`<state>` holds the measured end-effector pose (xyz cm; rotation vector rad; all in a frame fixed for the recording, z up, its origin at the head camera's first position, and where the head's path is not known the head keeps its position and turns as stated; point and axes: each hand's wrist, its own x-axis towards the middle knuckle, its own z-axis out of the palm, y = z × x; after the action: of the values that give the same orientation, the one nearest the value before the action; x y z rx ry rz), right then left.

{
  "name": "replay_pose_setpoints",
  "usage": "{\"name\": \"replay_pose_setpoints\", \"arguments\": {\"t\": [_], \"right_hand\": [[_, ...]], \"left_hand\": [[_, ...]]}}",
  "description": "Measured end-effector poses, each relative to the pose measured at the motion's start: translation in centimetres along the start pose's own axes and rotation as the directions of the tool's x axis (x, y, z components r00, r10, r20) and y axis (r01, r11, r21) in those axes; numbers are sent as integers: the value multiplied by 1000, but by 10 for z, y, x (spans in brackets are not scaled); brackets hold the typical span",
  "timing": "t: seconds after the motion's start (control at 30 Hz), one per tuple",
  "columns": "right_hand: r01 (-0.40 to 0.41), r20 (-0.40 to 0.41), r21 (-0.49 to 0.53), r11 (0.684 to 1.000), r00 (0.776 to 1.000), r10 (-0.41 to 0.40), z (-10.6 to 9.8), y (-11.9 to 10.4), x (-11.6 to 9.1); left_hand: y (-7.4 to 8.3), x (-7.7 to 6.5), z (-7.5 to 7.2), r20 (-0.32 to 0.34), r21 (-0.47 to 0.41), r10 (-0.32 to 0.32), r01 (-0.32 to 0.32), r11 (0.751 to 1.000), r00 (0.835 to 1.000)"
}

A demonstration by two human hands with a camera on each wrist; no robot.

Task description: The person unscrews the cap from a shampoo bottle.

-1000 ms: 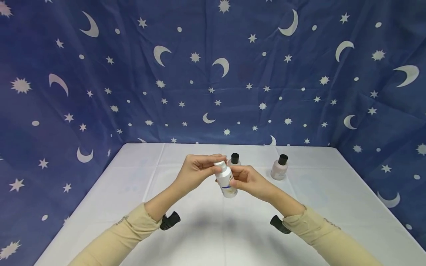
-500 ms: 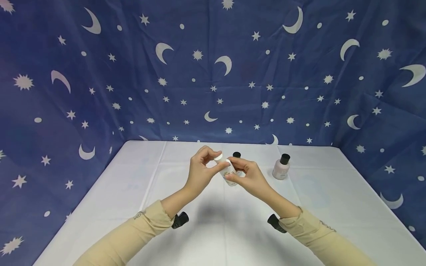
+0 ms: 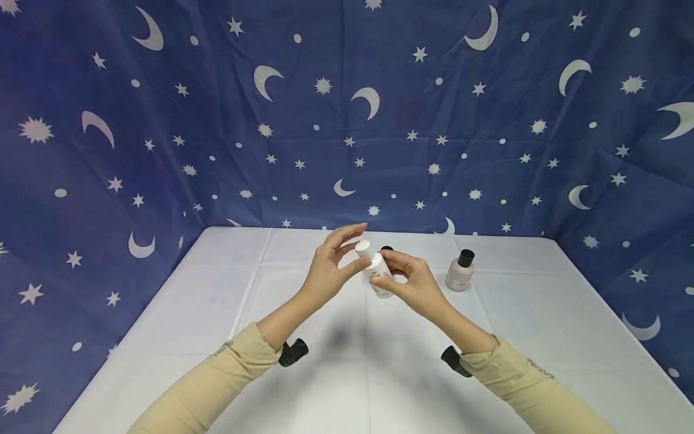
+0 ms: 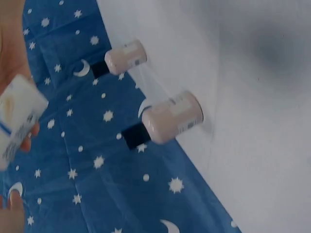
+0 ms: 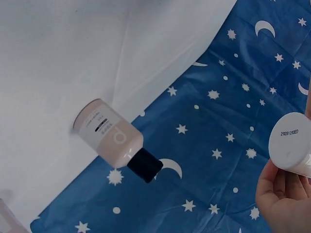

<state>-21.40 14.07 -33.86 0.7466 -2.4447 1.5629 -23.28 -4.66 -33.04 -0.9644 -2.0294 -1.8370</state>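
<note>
My right hand [image 3: 412,280] grips a small white bottle [image 3: 382,288] by its body, above the table's middle. The bottle leans a little to the left, with its white cap [image 3: 363,246] uppermost. Close by the cap, my left hand [image 3: 329,262] has its fingers spread and raised, its thumb tip right at the bottle's shoulder. The left wrist view catches the printed label of the white bottle [image 4: 19,114] at the left edge. In the right wrist view the round base of the bottle [image 5: 289,141] shows stamped print, with fingers [image 5: 279,187] beneath it.
A pale pink bottle with a black cap [image 3: 459,272] stands at the back right of the white-covered table [image 3: 271,289]. Another pink bottle [image 4: 125,57] stands behind my right hand, mostly hidden in the head view. A blue moon-and-star cloth [image 3: 303,120] hangs behind.
My left hand has gone from pinching the cap to spread fingers beside it. The white bottle has risen slightly and turned, so another side of its label faces me.
</note>
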Motion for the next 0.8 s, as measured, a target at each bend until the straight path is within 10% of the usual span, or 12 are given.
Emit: {"name": "replay_pose_setpoints", "arguments": {"t": [0.33,0.8], "right_hand": [[-44,37,72,996,998,42,-2,2,-4],[16,-5,55,998,1000,-16,-2,2,-4]], "left_hand": [[1,0,-18,277,123,80,-117,985,958],[4,6,-15,159,203,156,-186,961,975]]}}
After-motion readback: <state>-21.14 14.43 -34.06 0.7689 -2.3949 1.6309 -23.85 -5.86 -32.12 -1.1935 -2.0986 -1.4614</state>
